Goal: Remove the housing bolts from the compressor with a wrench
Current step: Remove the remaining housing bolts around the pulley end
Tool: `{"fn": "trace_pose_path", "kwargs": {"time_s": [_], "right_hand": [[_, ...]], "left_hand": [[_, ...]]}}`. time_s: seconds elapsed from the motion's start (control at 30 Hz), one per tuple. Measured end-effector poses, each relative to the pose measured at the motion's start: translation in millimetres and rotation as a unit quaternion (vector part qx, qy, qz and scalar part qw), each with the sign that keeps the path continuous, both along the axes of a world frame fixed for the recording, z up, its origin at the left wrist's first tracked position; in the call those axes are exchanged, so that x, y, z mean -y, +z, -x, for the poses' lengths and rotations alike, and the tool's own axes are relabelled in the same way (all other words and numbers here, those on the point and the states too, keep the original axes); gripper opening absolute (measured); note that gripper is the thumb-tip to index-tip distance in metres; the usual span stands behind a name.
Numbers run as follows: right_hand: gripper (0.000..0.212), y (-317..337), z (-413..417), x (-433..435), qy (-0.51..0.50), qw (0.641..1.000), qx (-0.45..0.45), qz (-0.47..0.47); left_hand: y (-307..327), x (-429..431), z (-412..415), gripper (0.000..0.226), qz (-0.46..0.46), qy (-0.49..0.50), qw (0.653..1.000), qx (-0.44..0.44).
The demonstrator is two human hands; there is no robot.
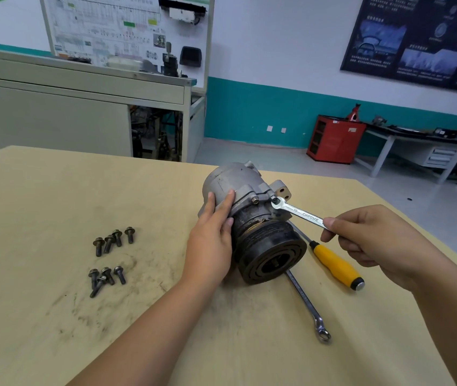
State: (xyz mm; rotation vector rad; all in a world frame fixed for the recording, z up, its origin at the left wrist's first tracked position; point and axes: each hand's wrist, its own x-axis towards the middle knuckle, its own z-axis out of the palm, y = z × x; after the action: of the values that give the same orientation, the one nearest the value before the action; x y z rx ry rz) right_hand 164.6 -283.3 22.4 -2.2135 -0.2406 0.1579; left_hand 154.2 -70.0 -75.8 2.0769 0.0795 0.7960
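Pinching the wrench [297, 211] by its near end, the right grip [366, 240] holds the wrench head on a housing bolt [274, 200] atop the compressor [227, 176] on the tabletop [54, 190] — the left grip [210, 240], fingers straight, presses the housing's left side.

The compressor [238, 179] lies mid-frame on the desk [54, 190]. To its left, 8 loose bolts [109, 242] lie in 2 clusters of 4. A wrench [299, 212] sits on a housing bolt [274, 200] at its upper right. A screwdriver [333, 263] and a second wrench [305, 299] lie at lower right.
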Motion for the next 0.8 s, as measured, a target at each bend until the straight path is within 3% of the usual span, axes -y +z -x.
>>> {"fn": "trace_pose_path", "kwargs": {"time_s": [0.8], "right_hand": [[0.032, 5.7, 2.5, 0.7, -0.002, 1.000, 0.001, 0.008]], "left_hand": [[0.2, -0.3, 0.6, 0.047, 0.005, -0.002, 1.000, 0.000]]}}
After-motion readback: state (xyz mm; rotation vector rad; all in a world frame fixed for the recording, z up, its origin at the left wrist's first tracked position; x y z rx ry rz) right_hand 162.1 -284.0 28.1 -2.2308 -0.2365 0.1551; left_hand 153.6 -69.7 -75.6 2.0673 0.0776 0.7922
